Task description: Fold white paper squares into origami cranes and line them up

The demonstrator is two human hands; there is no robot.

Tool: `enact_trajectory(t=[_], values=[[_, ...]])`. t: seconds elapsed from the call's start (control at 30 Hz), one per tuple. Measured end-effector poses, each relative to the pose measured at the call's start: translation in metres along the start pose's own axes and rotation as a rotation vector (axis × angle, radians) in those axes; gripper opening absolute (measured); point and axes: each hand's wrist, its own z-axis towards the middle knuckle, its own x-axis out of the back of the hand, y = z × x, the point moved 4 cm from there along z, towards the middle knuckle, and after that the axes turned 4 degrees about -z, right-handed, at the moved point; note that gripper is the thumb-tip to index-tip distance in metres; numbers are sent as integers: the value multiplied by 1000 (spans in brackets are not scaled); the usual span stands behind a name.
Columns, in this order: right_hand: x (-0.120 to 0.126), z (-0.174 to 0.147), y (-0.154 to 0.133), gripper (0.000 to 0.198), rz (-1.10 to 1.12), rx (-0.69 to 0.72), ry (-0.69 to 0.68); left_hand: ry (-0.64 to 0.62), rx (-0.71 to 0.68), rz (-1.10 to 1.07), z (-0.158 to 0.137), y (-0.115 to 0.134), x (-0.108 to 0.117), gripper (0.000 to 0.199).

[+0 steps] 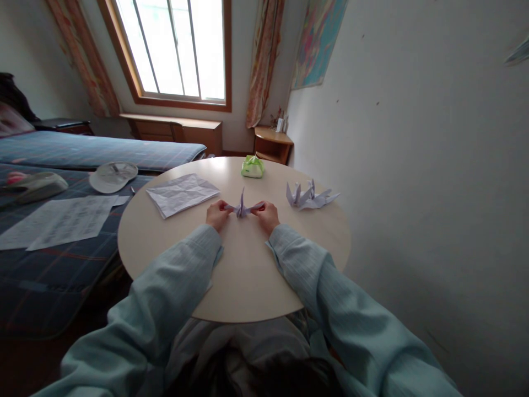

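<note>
A pale lilac paper crane [241, 209] is held between my two hands over the round table [248, 275]. My left hand [217, 215] pinches one wing tip, and my right hand [268, 216] pinches the other, so the wings spread sideways. One thin point of the crane stands upright in the middle. To the right of my right hand sit several folded paper cranes [312, 197], bunched together. Left of my left hand lies a stack of creased paper sheets [183, 194].
A green tissue pack [252, 166] stands near the table's far edge. On the bed at left lie a white cap [113, 177] and printed sheets [68, 221]. A white wall [413, 193] runs along the right side. A corner shelf [273, 140] stands behind the table.
</note>
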Motion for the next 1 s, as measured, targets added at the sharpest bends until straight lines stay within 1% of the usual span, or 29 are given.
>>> enact_trajectory(t=[0.2, 0.33, 0.43, 0.53, 0.67, 0.73, 0.8, 0.87, 0.93, 1.0], values=[[1, 0, -1, 11, -13, 24, -13, -9, 22, -17, -4, 4, 1, 13], [2, 2, -4, 9, -20, 91, -6, -24, -19, -152, -3, 3, 0, 15], [7, 4, -7, 9, -50, 133, 38, -55, -31, -255, -2, 3, -2, 24], [15, 5, -8, 7, -141, 160, 113, -65, -40, -256, -2, 5, -2, 33], [28, 9, -4, 7, -277, 172, 230, -14, -102, -139, -1, 9, 4, 25], [35, 13, 0, 8, -320, 167, 306, 33, -148, -44, -1, 11, 10, 21], [40, 18, 5, 9, -372, 160, 352, 54, -192, 52, 0, 12, 15, 19], [46, 23, 7, 10, -422, 171, 402, 69, -259, 178, -1, 13, 22, 20], [50, 28, 9, 12, -450, 189, 435, 114, -324, 348, -1, 13, 31, 22], [53, 33, 11, 13, -463, 205, 455, 127, -333, 483, -1, 11, 39, 27]])
